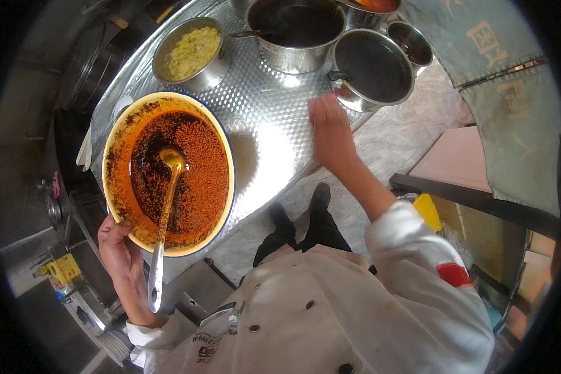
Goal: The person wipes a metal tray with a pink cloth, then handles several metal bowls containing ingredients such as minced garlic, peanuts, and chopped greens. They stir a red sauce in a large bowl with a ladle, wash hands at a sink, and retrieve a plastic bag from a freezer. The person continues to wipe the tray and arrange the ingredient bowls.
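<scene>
My left hand (119,240) grips the near rim of a cream enamel basin (117,187) with a blue edge. Red chili oil (201,163) with dark sediment fills much of it, and residue coats its inner wall. A metal ladle (161,243) rests in the oil, its handle leaning over the rim near my left wrist. My right hand (331,128) presses a pink cloth (320,105), partly hidden under the fingers, against the patterned metal tabletop (266,126). Just beyond that hand stands a steel pot (355,96) of dark liquid, with a dark handle at its rim.
A steel pot (210,77) of chopped pale-green vegetable stands behind the basin. Farther back are a larger pot (292,58) of dark liquid, a small pot (409,44) and a pot with red contents (369,18). A fabric curtain with writing (509,121) hangs at right.
</scene>
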The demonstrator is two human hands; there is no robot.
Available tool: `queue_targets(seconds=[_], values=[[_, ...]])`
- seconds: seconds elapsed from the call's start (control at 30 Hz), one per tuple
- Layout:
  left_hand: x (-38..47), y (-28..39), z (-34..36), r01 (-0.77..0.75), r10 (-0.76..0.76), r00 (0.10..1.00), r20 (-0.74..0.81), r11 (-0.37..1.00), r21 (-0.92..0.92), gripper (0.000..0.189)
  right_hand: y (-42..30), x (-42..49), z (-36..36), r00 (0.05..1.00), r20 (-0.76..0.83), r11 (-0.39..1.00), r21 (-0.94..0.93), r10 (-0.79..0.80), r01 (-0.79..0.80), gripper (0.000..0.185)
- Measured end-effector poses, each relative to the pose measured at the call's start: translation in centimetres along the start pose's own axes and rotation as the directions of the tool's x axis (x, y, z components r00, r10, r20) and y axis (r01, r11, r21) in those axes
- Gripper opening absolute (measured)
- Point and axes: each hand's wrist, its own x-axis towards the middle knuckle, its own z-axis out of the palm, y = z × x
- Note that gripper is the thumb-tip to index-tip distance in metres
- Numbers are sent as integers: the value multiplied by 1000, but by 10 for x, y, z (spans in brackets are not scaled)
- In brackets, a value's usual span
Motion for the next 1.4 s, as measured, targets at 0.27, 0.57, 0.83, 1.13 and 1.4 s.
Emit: queue_targets(seconds=[0.27, 0.57, 0.83, 1.13, 1.4], values=[[0, -1, -1, -8, 7, 999, -42, 1000, -26, 25, -38, 40, 6, 975, 223, 961, 271, -3, -59, 14], [-3, -1, -3, -10, 7, 995, -104, 1000, -24, 24, -18, 59, 50, 978, -13, 965, 162, -207, 207, 25], [-3, -2, -4, -15, 9, 993, -119, 999, -49, 20, -37, 115, 89, 943, 211, 966, 68, -258, 249, 32], [0, -3, -3, -12, 7, 997, -82, 998, -54, 18, -4, 46, 14, 990, 134, 997, 62, -53, 45, 30], [0, -2, 2, -10, 6, 993, -117, 999, -38, 18, 5, 61, 33, 995, 98, 993, -115, 31, -19, 25]])
